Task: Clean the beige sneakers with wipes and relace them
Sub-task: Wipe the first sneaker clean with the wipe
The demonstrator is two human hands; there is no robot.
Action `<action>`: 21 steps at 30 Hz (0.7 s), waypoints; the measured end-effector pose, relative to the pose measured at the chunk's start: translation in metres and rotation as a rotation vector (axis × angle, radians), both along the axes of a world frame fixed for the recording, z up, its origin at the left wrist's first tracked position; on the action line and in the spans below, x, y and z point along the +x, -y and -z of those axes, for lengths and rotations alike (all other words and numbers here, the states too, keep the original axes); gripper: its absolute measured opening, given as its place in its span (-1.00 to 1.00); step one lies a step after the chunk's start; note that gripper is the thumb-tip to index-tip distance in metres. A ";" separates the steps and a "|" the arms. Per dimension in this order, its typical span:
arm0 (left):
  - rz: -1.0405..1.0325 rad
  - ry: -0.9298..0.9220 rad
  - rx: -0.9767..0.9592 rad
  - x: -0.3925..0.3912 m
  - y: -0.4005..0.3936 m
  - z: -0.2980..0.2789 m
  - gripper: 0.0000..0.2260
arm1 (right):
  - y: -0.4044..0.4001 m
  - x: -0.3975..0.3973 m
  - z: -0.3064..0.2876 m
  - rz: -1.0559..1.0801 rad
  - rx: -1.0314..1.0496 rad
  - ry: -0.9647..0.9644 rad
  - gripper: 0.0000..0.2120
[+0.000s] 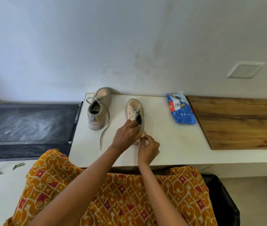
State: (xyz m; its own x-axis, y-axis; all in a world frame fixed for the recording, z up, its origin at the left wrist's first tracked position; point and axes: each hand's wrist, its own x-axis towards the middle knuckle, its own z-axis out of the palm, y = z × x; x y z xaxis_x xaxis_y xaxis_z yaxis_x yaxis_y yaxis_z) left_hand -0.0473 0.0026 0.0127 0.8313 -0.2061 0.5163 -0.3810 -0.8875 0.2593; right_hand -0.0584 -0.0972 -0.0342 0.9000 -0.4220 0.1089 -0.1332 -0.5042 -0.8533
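Note:
Two beige sneakers stand on a white counter (170, 144), toes toward the wall. The left sneaker (98, 108) sits alone at the back left, its grey lace (104, 132) trailing loose toward me. My left hand (126, 136) grips the collar of the right sneaker (134, 110), fingers curled over its opening. My right hand (148, 148) pinches a crumpled wipe (143, 135) against that sneaker's heel, which the hands mostly hide.
A blue pack of wipes (181, 111) lies at the back of the counter, right of the shoes. A wooden board (237, 123) covers the counter's right part. A dark dusty surface (28, 123) lies to the left. My patterned orange garment (113, 193) fills the foreground.

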 end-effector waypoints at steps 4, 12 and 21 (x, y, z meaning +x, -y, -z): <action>0.010 0.006 0.003 0.001 0.001 -0.002 -0.87 | 0.016 0.010 0.006 -0.030 -0.149 -0.089 -0.86; 0.080 -0.027 0.023 0.005 -0.005 -0.011 -0.95 | 0.012 0.019 -0.008 0.025 -0.031 -0.231 -0.86; 0.129 -0.073 0.013 0.008 -0.010 -0.008 -0.94 | 0.016 0.027 -0.008 0.055 -0.026 -0.245 -0.85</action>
